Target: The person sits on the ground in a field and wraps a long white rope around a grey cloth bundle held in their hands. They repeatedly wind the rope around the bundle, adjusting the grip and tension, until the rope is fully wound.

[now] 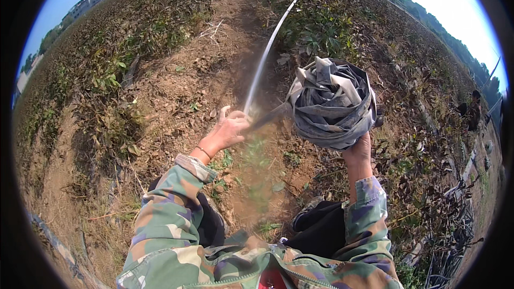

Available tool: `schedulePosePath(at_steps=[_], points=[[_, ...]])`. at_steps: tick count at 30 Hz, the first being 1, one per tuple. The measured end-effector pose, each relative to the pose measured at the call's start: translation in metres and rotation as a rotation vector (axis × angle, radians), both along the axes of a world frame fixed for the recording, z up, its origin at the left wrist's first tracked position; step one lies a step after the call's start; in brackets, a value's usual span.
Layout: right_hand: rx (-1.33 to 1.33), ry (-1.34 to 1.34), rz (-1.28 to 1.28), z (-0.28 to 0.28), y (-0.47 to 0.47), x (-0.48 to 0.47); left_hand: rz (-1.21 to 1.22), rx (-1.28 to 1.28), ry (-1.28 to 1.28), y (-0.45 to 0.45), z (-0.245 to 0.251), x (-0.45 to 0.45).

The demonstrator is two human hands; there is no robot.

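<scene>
My right hand [360, 150] holds a thick wound bundle of flat grey plastic tape [331, 106] from below; most of its fingers are hidden behind the coil. My left hand [232, 127] has its fingers curled around the loose tape, left of the bundle. From that hand a pale strip of the same tape [271, 40] stretches away over the furrow to the plants ahead. A short, darker and somewhat blurred length [270, 117] links my left hand to the bundle.
Rows of low, partly withered leafy plants [160, 20] flank a bare soil furrow [231, 4]. Dry twigs [213, 32] lie on the soil. At far right sits a person [474, 110]. A pipe or hose [60, 245] crosses the lower left; tangled grey strips [453, 245] lie lower right.
</scene>
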State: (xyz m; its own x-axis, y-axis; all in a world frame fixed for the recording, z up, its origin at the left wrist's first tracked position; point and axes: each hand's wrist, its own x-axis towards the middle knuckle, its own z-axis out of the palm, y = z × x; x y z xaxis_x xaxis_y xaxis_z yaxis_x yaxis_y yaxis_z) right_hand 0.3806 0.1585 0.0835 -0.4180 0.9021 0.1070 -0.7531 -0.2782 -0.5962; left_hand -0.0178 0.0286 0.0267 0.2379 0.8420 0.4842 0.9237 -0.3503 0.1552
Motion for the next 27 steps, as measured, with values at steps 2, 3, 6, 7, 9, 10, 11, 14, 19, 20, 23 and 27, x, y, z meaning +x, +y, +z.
schedulePosePath(at_steps=[2, 3, 6, 7, 9, 10, 11, 14, 19, 20, 23, 27], points=[[-0.128, -0.065, -0.164, -0.004, 0.012, -0.008, -0.226, -0.022, 0.028, -0.007, -0.003, 0.051], [-0.148, -0.106, -0.214, -0.007, 0.015, -0.011, -0.325, 0.044, 0.009, -0.011, -0.005, 0.075], [-0.165, -0.343, -0.427, -0.02, 0.021, -0.013, -0.285, -0.209, 0.078, -0.02, -0.004, 0.112], [-0.151, -0.457, -0.526, -0.025, 0.023, -0.012, -0.21, -0.243, 0.281, -0.02, -0.001, 0.113], [0.153, -0.457, -0.626, -0.033, 0.033, -0.01, -0.194, -0.168, 0.222, -0.016, 0.008, 0.104], [0.147, -0.611, -0.676, -0.038, 0.034, -0.01, -0.181, -0.153, 0.204, -0.014, 0.013, 0.1], [0.14, -0.766, -0.725, -0.041, 0.034, -0.01, -0.188, -0.095, 0.219, -0.012, 0.017, 0.099], [0.382, -1.207, -0.758, -0.051, 0.017, -0.028, -0.199, -0.041, 0.266, -0.011, 0.024, 0.104], [0.763, -1.884, -0.258, -0.047, -0.041, -0.071, -0.199, 0.027, 0.321, -0.003, 0.021, 0.098], [0.802, -1.867, -0.12, -0.042, -0.048, -0.074, -0.182, 0.054, 0.295, 0.002, 0.02, 0.085], [0.666, -1.591, 0.038, -0.026, -0.058, -0.073, -0.055, 0.017, 0.255, 0.015, 0.017, 0.036], [0.401, -1.111, 0.331, -0.007, -0.055, -0.043, 0.185, -0.035, -0.052, 0.019, 0.009, -0.029]])
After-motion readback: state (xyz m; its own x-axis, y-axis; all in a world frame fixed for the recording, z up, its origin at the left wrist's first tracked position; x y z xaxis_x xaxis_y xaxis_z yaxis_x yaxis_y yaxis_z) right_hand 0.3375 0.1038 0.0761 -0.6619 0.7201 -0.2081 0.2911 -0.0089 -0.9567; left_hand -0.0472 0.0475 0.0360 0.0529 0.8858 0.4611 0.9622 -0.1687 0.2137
